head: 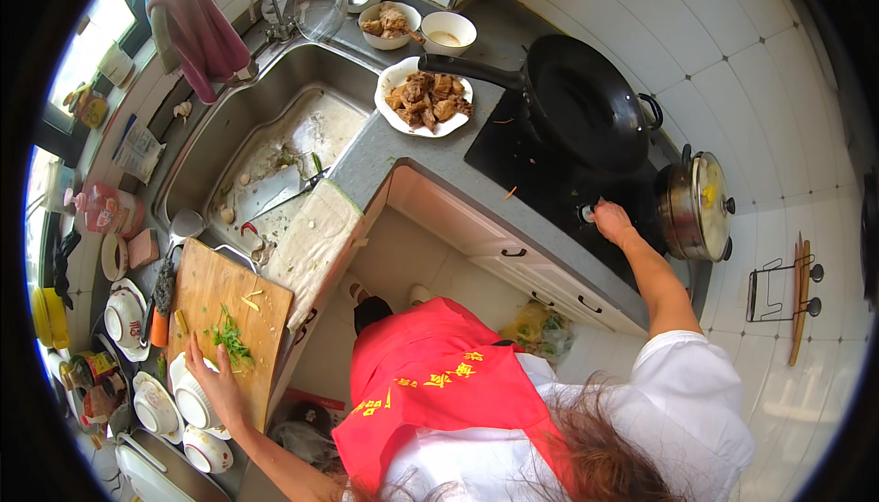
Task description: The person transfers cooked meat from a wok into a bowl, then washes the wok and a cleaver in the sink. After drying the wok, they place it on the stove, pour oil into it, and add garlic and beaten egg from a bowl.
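Note:
My right hand (611, 222) grips a small round knob (586, 214) on the black cooktop (511, 159). Behind it on the cooktop rests a black wok (584, 104), its long handle pointing left. A metal steamer pot with a glass lid (707, 207) stands to the right of that hand. Fingers spread, my left hand (216, 382) is at the near-left part of a wooden cutting board (206, 275), beside an upturned white bowl (192, 389); whether it touches the bowl is unclear. Chopped green herbs (231, 338) lie on the board by my fingertips.
A plate of braised meat chunks (429, 100) sits on the counter corner, near two white bowls. The steel sink (275, 76) holds a cleaver (275, 190) and food scraps. A cloth (316, 234) drapes the sink's front edge. Below the cooktop, a plastic bag (542, 330) lies on the floor.

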Action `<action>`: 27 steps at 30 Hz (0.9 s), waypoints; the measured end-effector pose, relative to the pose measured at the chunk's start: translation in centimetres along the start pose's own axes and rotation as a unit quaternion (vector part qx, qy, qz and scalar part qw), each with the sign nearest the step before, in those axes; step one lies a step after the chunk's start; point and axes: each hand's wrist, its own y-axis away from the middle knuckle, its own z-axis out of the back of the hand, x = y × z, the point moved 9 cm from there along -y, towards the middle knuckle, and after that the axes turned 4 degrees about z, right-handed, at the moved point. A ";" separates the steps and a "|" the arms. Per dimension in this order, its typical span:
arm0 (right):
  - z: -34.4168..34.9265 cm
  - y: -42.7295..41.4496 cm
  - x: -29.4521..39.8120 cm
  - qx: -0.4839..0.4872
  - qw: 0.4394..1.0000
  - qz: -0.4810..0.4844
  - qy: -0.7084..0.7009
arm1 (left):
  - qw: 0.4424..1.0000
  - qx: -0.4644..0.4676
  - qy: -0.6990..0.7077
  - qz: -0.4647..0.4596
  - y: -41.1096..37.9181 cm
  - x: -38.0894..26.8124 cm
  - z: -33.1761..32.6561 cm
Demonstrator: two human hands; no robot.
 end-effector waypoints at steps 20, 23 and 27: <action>-4.6 -1.7 -5.5 0.022 0.951 -0.177 -0.253 | 0.997 -0.006 0.064 0.052 1.4 -1.0 2.3; -0.8 -1.5 -1.1 0.039 0.997 -0.018 -0.062 | 0.994 0.007 0.094 0.050 1.6 -2.0 1.7; -0.2 -0.9 -0.1 0.064 0.997 0.035 -0.006 | 0.992 0.015 0.113 0.053 1.3 -4.4 -0.2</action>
